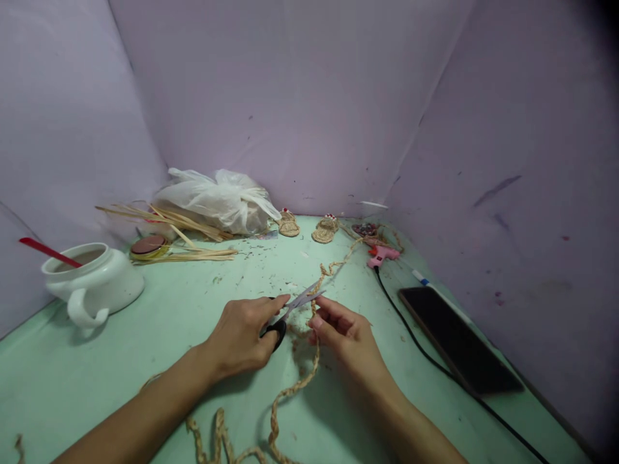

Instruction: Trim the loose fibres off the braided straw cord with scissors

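My left hand (246, 335) is closed around the black handles of a pair of scissors (297, 303). The scissors' blades are spread, with the braided straw cord (294, 390) by them. My right hand (345, 332) pinches that cord between thumb and fingers just below the blades. From the pinch the cord trails down toward me and lies in loops at the near edge. Its other end runs up the table toward the pink glue gun (383, 256). Whether the blades touch the cord I cannot tell.
Two small woven sandals (325, 229) stand at the back. At left are a white pot (109, 283) with a red stick, a round tin (149, 246), straw strips (193, 222) and a white plastic bag (222, 203). A phone (457, 338) and a black cable (420, 348) lie at right.
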Demonstrator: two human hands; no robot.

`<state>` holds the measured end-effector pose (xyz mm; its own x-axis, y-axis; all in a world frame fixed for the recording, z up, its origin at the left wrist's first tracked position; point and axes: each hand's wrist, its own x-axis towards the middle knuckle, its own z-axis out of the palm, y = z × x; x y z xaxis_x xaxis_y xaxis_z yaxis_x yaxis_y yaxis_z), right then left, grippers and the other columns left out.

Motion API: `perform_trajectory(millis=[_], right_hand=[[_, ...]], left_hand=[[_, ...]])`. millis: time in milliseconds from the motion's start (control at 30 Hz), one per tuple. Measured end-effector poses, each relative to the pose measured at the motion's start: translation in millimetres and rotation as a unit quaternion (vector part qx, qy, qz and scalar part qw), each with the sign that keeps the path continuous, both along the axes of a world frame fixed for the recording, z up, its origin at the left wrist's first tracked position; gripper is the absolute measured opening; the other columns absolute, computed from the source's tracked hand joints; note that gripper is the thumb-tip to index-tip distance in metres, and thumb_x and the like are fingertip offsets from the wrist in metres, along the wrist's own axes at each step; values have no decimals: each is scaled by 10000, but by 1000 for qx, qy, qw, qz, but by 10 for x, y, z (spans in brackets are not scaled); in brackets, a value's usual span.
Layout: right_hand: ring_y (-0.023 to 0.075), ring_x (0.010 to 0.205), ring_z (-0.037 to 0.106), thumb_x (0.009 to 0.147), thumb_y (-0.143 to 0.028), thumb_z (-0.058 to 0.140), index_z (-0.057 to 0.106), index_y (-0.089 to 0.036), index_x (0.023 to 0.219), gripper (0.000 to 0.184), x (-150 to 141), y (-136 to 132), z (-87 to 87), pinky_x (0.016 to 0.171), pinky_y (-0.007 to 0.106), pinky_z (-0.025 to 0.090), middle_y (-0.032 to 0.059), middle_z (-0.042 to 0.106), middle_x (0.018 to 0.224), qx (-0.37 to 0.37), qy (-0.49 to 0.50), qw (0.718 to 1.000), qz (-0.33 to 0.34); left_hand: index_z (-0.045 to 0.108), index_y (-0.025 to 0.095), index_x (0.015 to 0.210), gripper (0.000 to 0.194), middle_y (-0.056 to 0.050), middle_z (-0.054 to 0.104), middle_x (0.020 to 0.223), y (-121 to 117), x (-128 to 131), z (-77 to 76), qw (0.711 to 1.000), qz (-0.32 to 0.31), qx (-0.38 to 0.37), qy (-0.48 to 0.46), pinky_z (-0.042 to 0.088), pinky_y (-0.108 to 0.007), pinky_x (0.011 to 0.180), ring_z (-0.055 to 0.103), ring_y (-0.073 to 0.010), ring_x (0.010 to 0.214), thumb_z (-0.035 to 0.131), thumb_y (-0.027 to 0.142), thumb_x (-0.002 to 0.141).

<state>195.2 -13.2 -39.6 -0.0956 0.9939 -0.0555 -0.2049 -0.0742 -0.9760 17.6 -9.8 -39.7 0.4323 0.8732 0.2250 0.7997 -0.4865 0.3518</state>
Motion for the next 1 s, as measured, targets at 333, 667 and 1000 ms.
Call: perform_trajectory(millis=[333, 667, 1000], right_hand=[[103, 474, 468, 572, -238, 660, 693, -146, 764, 215, -9, -14, 14, 507, 254, 389, -29, 527, 571, 15, -38, 999, -10], [97, 473, 481, 578, -208, 662, 703, -156, 879, 308, -5, -18, -23, 513, 255, 395, -35, 550, 577, 9, -19, 1000, -14], [94, 446, 522, 486, -217, 768, 688, -127, 806, 342, 7, 18, -13, 507, 242, 407, -27, 595, 527, -103, 91, 990, -8]], left_hand=[[448, 212, 1235, 560, -39, 653, 858, 10, -40, -3, 999, -23, 15, 23, 445, -260, 666, 594, -173, 750, 427, 136, 680], [450, 227, 1226, 558, -29, 669, 869, -4, -33, 48, 999, -39, -5, 18, 440, -252, 658, 608, -169, 750, 407, 97, 686], [597, 166, 944, 336, 42, 588, 670, 28, 25, 45, 975, 9, -90, -205, 386, -162, 582, 501, -84, 590, 408, 65, 685]])
